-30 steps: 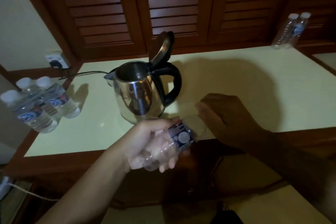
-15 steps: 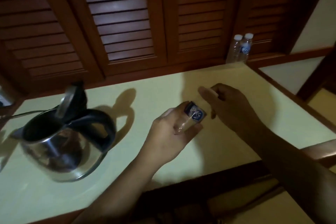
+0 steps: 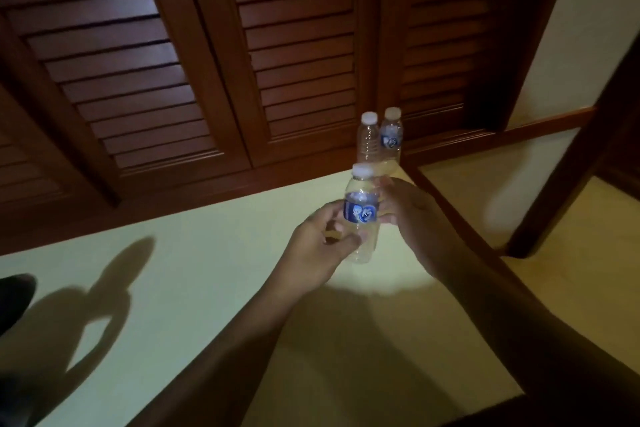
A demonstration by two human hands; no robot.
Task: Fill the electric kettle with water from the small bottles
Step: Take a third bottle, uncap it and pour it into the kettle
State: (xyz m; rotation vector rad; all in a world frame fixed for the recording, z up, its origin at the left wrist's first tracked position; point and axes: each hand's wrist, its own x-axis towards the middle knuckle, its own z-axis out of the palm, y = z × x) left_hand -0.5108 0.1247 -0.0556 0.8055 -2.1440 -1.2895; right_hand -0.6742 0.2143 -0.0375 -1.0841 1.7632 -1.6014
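A small clear bottle (image 3: 360,215) with a white cap and a blue label stands upright just above the pale counter (image 3: 207,288). My left hand (image 3: 318,246) grips its lower half from the left. From the right, my right hand (image 3: 412,218) holds it with curled fingers at label height. No water shows inside it. Only a dark part of the kettle (image 3: 14,298) shows at the left edge, and its shadow falls across the counter.
Two more capped small bottles (image 3: 369,139) (image 3: 391,137) stand together at the counter's back right corner. Brown louvred doors (image 3: 138,80) run along the back. A dark wooden beam (image 3: 571,166) slants down on the right, beyond the counter's edge.
The view swung right, so the kettle slid almost out of sight. The bottle went from lying in my left hand to upright with its cap on, and my right hand closed onto it.
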